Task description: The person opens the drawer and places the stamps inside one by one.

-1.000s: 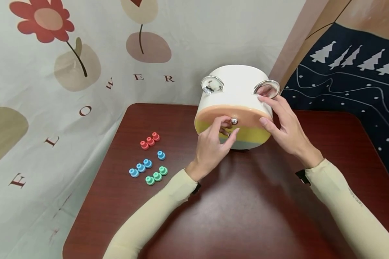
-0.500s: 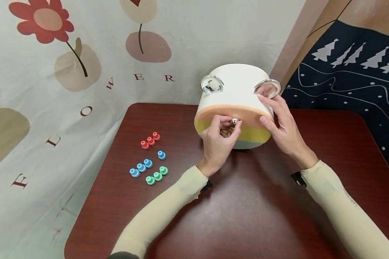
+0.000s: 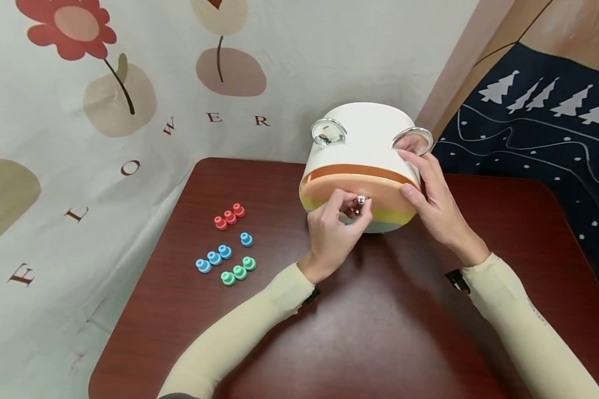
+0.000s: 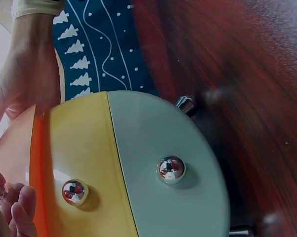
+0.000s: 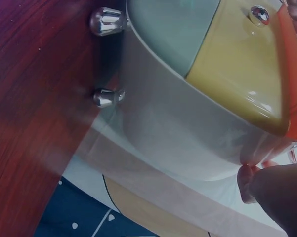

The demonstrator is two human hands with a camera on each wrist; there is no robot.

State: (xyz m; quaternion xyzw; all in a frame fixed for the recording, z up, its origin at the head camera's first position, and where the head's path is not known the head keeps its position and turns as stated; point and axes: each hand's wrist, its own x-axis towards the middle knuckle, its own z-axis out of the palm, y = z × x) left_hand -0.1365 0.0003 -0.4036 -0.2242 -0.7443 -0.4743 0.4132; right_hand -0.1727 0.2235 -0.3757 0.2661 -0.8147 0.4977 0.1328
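A white rounded drawer box [image 3: 374,128] stands at the back of the table. Its three drawer fronts are orange, yellow and grey-green, each with a silver ball knob. The top orange drawer [image 3: 329,187] is pulled partly out, its front leaning toward me. My left hand [image 3: 331,235] pinches that drawer's knob [image 3: 361,199] between thumb and fingers. In the left wrist view, the yellow drawer's knob [image 4: 75,192] and the grey-green drawer's knob [image 4: 171,170] are untouched. My right hand [image 3: 439,208] rests on the box's right side with extended fingers, beside the silver ring ear [image 3: 413,141].
On the table's left lie several small stepped pegs: red [image 3: 230,217], blue [image 3: 214,257] and green [image 3: 239,271]. Short silver feet [image 5: 106,21] carry the box. A flower-print cloth [image 3: 155,83] hangs behind, and a dark tree-print cloth [image 3: 534,144] at the right.
My left fingers have closed on the top knob and drawn it toward me. The orange drawer has come out a little, with a gap above it. The right hand stays on the box.
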